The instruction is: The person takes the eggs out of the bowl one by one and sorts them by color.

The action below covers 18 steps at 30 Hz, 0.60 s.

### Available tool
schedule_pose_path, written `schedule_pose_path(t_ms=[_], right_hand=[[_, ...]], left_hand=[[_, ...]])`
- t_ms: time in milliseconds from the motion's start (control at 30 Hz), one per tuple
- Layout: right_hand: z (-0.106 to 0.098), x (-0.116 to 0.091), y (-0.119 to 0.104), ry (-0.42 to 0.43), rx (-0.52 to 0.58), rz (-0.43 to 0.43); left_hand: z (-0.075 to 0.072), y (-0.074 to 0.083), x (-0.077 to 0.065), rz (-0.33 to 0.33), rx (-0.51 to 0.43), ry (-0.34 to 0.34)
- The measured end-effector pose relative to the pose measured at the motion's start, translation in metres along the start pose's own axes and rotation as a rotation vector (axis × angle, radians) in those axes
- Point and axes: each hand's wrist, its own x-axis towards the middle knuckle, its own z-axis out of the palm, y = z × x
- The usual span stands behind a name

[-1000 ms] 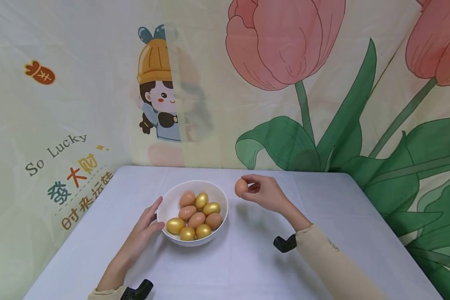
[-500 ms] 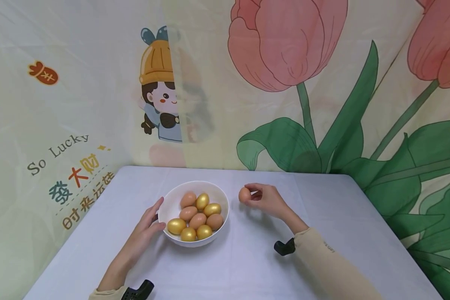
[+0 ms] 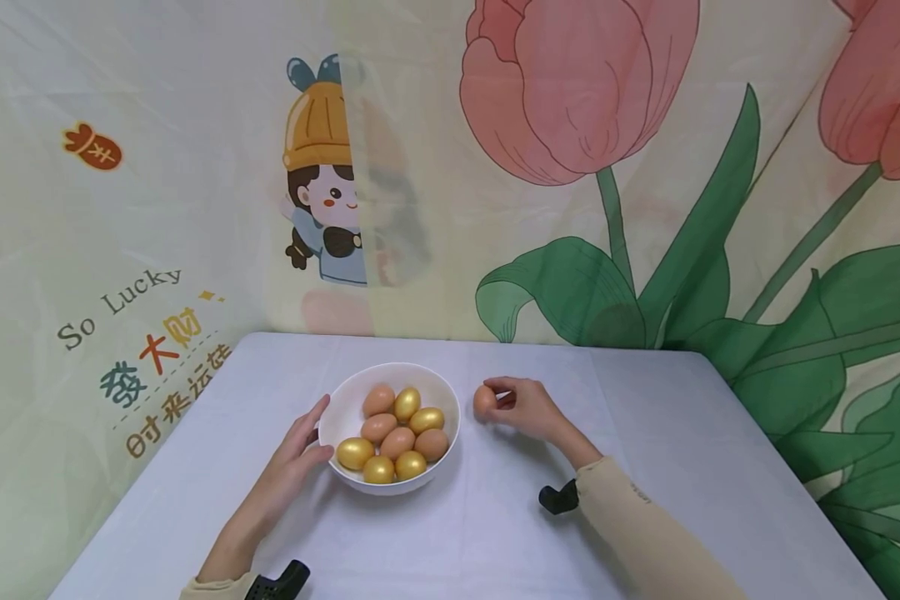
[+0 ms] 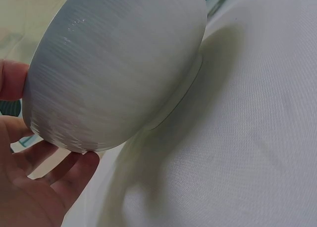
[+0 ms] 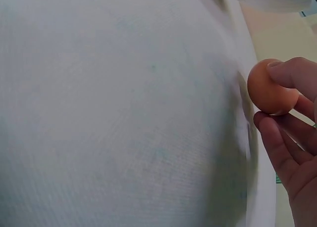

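Note:
A white bowl (image 3: 340,417) stands on the left half of the table with brown eggs (image 3: 397,443) and golden eggs (image 3: 356,454) in it. My left hand (image 3: 300,454) holds the bowl's left side, thumb and fingers spread around its outer wall. In the left wrist view, fingertips (image 4: 89,160) lie against the underside of that wall. To the right of the bowl, my right hand (image 3: 528,407) pinches a single brown egg (image 5: 270,87) between thumb and fingers. That egg is low over the cloth, a short way from the bowl's rim.
A white cloth covers the table (image 3: 495,533), and its far edge meets a printed curtain (image 3: 420,167). Black wrist mounts (image 3: 558,497) stick out from both sleeves. Table surface extends to the right of my right forearm (image 3: 637,517).
My right hand has come down toward the table with the brown egg, keeping its pinch. My left hand stays at the bowl. The head view has shifted slightly.

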Motion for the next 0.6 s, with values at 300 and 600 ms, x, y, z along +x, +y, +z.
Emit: schedule_pose_path(t_ms=[300, 600], right_hand=[[0.0033, -0.0010, -0.0001, -0.007, -0.015, 0.025], [0.0020, -0.0023, -0.0011, -0.033, -0.027, 0.071]], left_hand=[[0.0015, -0.0011, 0.0020, 0.005, 0.018, -0.003], [0.0017, -0.0007, 0.0012, 0.002, 0.011, 0.004]])
